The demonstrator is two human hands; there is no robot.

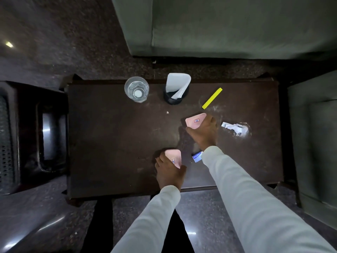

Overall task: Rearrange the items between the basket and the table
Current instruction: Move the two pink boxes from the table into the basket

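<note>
Two pink cups with small labels stand upside down on the dark wooden table (113, 143). My left hand (168, 172) is shut on the near pink cup (173, 157) close to the table's front edge. My right hand (204, 133) is shut on the far pink cup (195, 120) near the middle of the table. The dark basket (11, 136) stands on the floor to the left of the table, with something shiny inside it.
A clear glass (136, 89) and a black holder with white paper (176, 89) stand at the table's far edge. A yellow strip (212, 98) lies right of them. Crumpled white paper (235, 127) lies at right. A small blue packet (197, 156) lies under my right wrist. Grey sofas border the far and right sides.
</note>
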